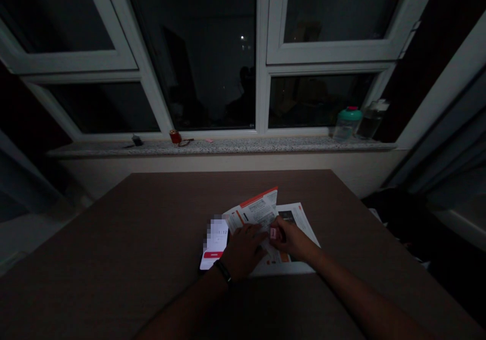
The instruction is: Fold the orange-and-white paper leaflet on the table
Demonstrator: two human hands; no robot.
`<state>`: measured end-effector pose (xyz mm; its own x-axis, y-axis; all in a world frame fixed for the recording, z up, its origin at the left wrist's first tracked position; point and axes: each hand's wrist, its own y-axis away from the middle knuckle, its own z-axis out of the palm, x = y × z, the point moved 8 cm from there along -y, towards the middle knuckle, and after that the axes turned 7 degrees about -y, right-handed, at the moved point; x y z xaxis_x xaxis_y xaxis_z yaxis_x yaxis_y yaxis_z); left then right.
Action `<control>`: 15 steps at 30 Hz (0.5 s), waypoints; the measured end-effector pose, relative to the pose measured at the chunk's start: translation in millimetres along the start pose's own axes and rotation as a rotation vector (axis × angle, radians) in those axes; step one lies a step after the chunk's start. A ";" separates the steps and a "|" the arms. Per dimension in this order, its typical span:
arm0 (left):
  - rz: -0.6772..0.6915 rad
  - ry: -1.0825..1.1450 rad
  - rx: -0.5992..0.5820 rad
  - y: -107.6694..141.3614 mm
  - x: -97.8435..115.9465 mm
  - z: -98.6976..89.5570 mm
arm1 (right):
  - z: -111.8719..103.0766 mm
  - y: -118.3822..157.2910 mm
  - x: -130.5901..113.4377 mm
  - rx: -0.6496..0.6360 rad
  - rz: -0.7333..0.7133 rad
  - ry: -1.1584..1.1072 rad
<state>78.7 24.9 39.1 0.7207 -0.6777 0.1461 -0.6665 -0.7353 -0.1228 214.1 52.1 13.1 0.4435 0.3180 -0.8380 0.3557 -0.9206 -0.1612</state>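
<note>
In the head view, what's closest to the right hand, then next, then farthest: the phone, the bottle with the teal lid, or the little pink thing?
1. Little pink thing: held in the right hand.
2. Phone: on the table, to the left.
3. Teal-lidded bottle: on the windowsill, far right.

Under the left grip (pixel 243 251), part of the paper (pixel 258 209) is covered, its text too small to read. The right grip (pixel 291 238) partly hides the reddish object (pixel 274 233) it holds. Left of both, blocky blur masks an edge of the phone (pixel 216 239).
</note>
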 end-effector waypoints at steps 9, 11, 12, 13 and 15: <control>-0.007 -0.003 0.005 0.0 -1.6 2.4 | -8.1 -4.8 3.9 0.105 0.020 0.074; -0.013 -0.007 -0.008 -0.3 -1.6 2.7 | -3.1 -2.0 2.6 0.053 0.000 0.064; -0.012 -0.008 -0.011 -0.4 -1.4 2.6 | -0.6 -0.3 1.6 0.029 -0.012 0.055; -0.010 -0.008 -0.010 -0.5 -1.1 2.3 | 1.3 1.3 0.5 0.013 -0.025 0.046; -0.009 -0.009 -0.003 -0.5 -1.1 1.8 | 1.4 3.2 -1.3 0.021 -0.043 0.028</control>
<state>78.7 26.0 37.2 0.7281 -0.6713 0.1388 -0.6607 -0.7412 -0.1185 213.5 48.4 12.9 0.4515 0.3633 -0.8149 0.3577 -0.9104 -0.2077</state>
